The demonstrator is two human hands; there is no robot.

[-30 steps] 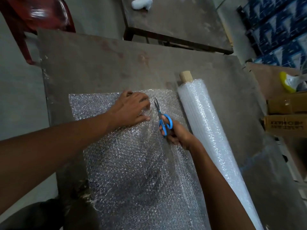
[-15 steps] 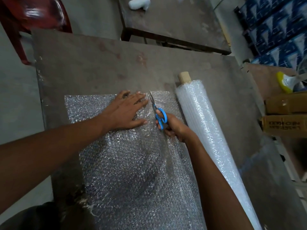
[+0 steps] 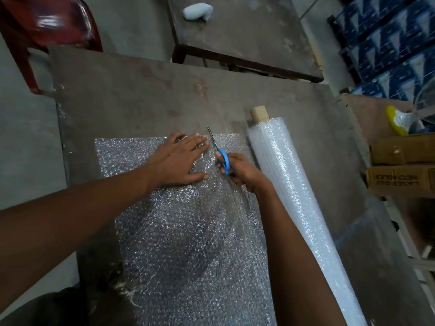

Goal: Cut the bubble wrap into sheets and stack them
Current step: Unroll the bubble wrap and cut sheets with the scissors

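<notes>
My right hand (image 3: 242,171), gripping the scissors (image 3: 217,151), has run them to the bubble wrap (image 3: 188,231)'s far edge while my flat left hand (image 3: 181,161) pins it, so this sheet looks nearly free.

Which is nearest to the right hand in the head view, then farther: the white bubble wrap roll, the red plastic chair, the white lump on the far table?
From the right hand, holding the blue-handled scissors:
1. White bubble wrap roll, just beside it on the right.
2. White lump, on the far table, ahead.
3. Red plastic chair, far upper left.
</notes>
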